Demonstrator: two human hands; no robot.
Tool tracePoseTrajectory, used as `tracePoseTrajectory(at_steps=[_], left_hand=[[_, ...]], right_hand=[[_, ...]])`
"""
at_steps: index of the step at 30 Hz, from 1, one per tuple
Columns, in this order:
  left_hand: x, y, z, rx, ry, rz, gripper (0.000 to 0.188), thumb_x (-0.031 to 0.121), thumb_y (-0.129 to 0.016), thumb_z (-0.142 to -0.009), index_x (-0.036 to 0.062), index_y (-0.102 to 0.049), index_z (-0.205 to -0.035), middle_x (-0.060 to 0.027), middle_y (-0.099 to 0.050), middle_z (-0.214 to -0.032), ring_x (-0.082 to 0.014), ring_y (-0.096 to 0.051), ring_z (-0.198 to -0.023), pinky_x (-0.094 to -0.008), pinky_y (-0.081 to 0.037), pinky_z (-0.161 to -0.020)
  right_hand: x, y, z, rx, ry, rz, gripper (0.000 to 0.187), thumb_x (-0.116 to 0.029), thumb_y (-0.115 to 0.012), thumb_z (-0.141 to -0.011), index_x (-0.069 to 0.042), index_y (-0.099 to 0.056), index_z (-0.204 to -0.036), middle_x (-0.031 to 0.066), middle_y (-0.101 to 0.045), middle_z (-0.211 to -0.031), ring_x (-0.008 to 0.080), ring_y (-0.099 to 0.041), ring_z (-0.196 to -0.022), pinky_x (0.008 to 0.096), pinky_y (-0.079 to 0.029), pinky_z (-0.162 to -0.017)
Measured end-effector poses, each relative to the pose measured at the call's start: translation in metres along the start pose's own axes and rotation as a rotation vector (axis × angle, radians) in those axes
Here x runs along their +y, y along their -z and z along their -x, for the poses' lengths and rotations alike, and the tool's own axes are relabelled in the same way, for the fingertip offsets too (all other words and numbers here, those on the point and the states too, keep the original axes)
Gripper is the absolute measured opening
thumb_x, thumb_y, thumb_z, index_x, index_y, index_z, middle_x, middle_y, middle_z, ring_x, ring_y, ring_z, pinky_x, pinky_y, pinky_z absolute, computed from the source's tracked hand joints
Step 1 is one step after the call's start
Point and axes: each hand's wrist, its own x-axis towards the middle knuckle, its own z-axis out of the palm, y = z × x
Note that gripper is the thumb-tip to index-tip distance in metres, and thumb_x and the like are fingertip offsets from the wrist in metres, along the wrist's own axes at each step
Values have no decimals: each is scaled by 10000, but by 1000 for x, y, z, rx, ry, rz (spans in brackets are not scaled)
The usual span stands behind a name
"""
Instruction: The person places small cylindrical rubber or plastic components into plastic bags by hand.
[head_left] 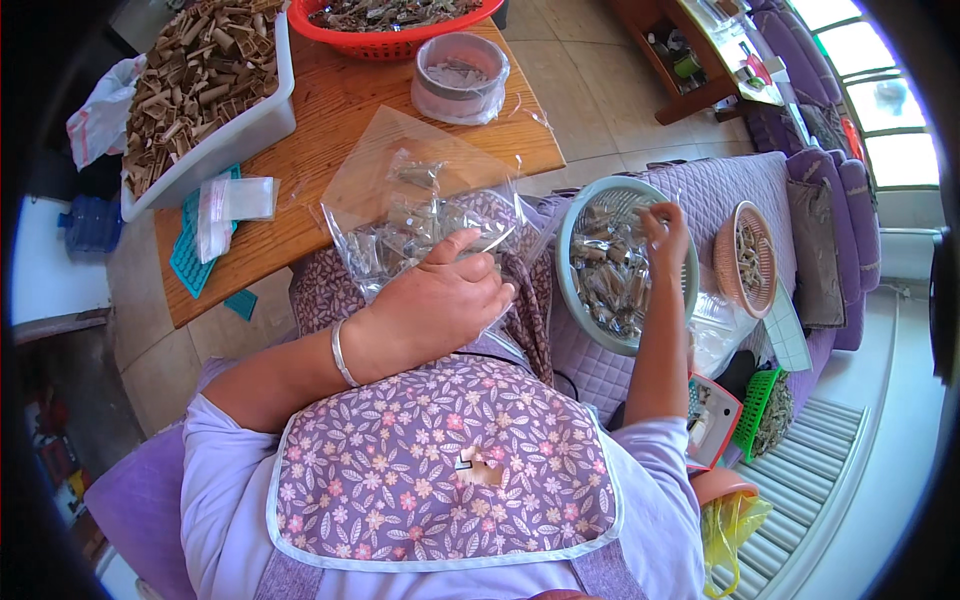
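My left hand (432,300), with a silver bangle at its wrist, is closed on the near side of a large clear plastic bag (378,150). Several small clear-wrapped packets (405,222) lie inside this bag, over my lap and the table's edge. To the right, a grey-blue plastic basket (570,262) holds many similar packets (608,275). Over that basket's right side is my right hand (668,238), its fingers curled together. Whatever is between those fingertips is too small to make out.
On the wooden table (345,85) are a white tub (240,130) of brown curled pieces, a red basket (385,42), a round plastic-wrapped container (458,105) and flat clear bags (235,205). A pink basket (765,285) stands on the purple sofa (700,180); a green basket (755,410) is nearer.
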Motion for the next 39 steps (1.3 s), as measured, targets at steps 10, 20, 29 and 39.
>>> tracePoseTrajectory(at_steps=[10,20,29,39], left_hand=[[-8,17,17,-36,87,-44,79,153,-576,-832,146,-649,-804,4,-593,-799,-170,-600,-1033,-524,-220,-1221],[-15,22,43,75,191,98,99,172,-584,-843,169,-683,-840,20,-657,-937,-164,-577,-1181,-552,-199,-1224],[-11,17,43,30,145,136,108,174,-576,-852,181,-682,-833,22,-658,-1025,-164,-537,-1255,-566,-157,-1235],[-10,12,38,-3,105,81,126,162,-573,-849,171,-688,-798,9,-669,-1053,-172,-532,-1277,-577,-138,-1236]], right_hand=[[-197,-41,100,-768,-378,-581,224,-110,-672,-939,-29,-650,-1146,38,-682,-987,134,-642,-832,275,-533,-726],[-70,-24,20,-318,160,386,371,-111,-745,-840,-21,-636,-1183,192,-646,-1217,345,-636,-1119,427,-521,-930],[-30,-34,0,-298,131,567,354,-196,-763,-788,-51,-607,-1070,178,-636,-1091,391,-635,-1035,485,-514,-875],[-74,-31,50,-620,226,806,312,-159,-778,-773,-73,-655,-1046,174,-628,-1111,375,-610,-1098,478,-511,-901]])
